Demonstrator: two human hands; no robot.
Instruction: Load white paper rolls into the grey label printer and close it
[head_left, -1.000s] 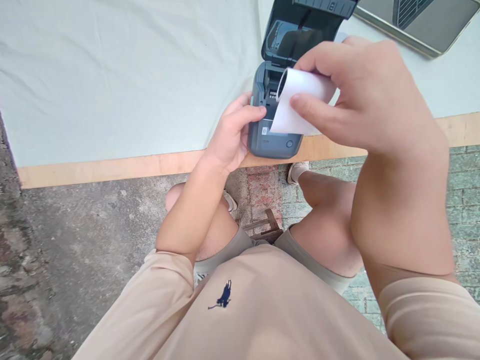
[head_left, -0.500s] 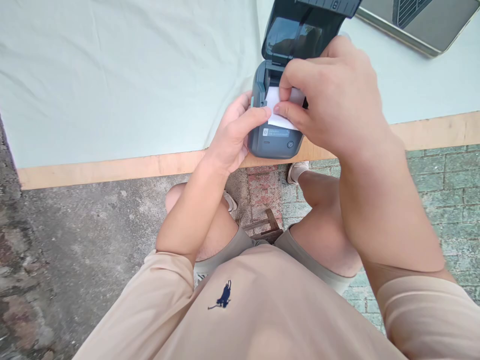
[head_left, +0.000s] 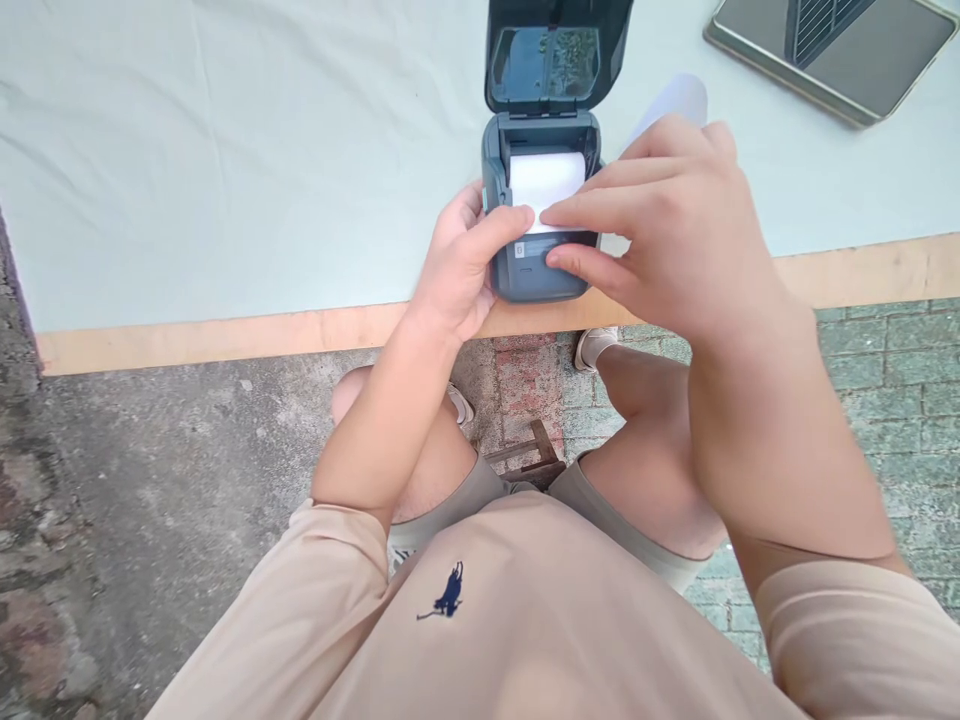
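A small dark grey printer (head_left: pixel 538 278) stands at the table's near edge with its lid (head_left: pixel 556 55) swung up and open. A white paper roll (head_left: pixel 546 180) lies in its bay. My left hand (head_left: pixel 459 262) wraps the printer's left side, thumb on the paper's loose end. My right hand (head_left: pixel 675 235) reaches in from the right; its index finger lies on the paper's front edge and another finger touches the printer's front face. Neither hand lifts anything.
A pale cloth (head_left: pixel 247 150) covers the table, whose wooden edge (head_left: pixel 225 335) runs across the view. A flat metallic device (head_left: pixel 832 50) lies at the far right. A white object (head_left: pixel 675 98) peeks out behind my right hand. My knees and a paved floor are below.
The paper roll, held in my right hand above the printer, has gone down into the bay. My right hand has let go of it and now lies with fingers stretched over the paper's end.
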